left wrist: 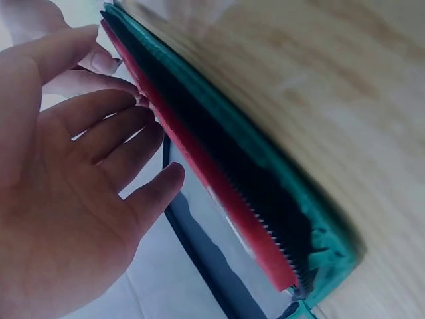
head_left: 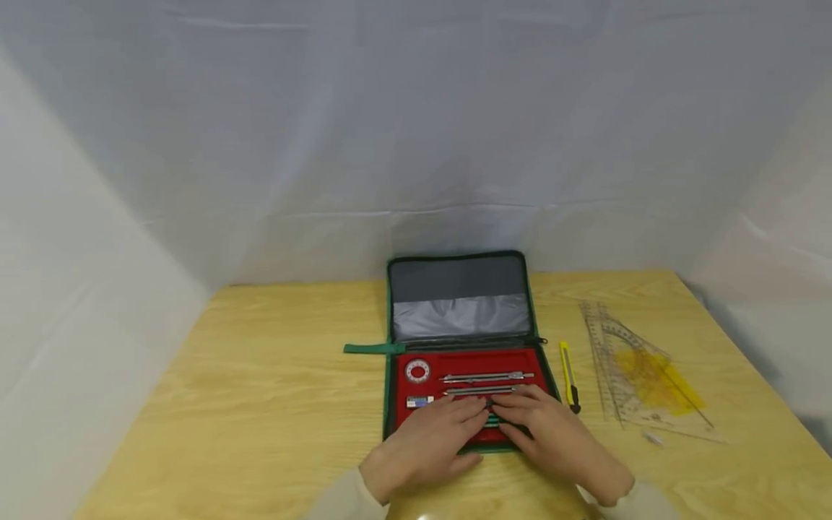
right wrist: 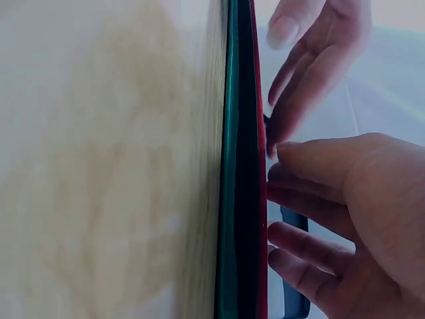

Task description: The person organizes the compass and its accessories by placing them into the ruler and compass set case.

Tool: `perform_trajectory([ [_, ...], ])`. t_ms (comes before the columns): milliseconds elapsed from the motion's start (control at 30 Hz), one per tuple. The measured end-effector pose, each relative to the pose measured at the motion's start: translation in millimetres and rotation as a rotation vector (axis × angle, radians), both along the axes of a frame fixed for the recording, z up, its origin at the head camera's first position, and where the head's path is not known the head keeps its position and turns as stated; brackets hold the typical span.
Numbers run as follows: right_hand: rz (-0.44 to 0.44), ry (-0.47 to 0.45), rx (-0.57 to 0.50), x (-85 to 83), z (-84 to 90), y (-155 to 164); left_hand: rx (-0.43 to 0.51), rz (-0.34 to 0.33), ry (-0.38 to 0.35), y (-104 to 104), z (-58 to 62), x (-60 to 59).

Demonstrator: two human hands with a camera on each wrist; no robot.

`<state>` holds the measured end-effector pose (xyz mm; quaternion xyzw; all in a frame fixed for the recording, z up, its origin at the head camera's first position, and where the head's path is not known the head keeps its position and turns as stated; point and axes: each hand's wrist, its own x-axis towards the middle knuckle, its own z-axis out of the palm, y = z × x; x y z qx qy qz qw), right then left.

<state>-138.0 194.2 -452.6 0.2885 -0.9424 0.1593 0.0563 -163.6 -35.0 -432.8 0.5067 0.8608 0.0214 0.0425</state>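
A zippered green case [head_left: 388, 393] lies unfolded on the table, its red tray [head_left: 477, 365] facing up. My left hand [head_left: 432, 439] and right hand [head_left: 551, 430] lie over the tray's near part, fingertips close together. Fingers are extended, and in both wrist views their tips touch the red tray. Dark green, stick-like pieces [head_left: 492, 420] show between the hands; the fingers partly hide them. Beyond the fingertips sit a metal compass [head_left: 490, 377] and another slim metal instrument [head_left: 477, 391]. A white ring-shaped disc [head_left: 417, 363] and an eraser [head_left: 419, 401] are at the tray's left.
The case's grey lid [head_left: 458, 278] stands raised at the back, and a green strap [head_left: 367, 349] sticks out leftward. Right of the case are a yellow utility knife [head_left: 568, 368], clear overlapping rulers and set squares [head_left: 640, 379], and a small whitish piece [head_left: 653, 438].
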Motion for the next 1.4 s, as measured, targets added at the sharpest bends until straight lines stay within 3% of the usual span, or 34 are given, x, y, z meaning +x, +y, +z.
perform_trajectory([
  [333,0.007,-0.054,0.059,6.2,7.4,-10,0.001,0.016,-0.022,-4,-1.8,0.5],
  [667,0.023,-0.124,0.058,8.5,7.4,-15,-0.017,0.066,-0.097,-6,2.0,0.0],
  [1133,-0.035,-0.149,0.036,14.0,11.7,-18,0.004,0.071,-0.040,-10,1.8,0.3],
  [1400,-0.115,-0.185,-0.045,15.2,19.6,9,0.026,0.074,-0.005,-8,4.5,-3.4],
])
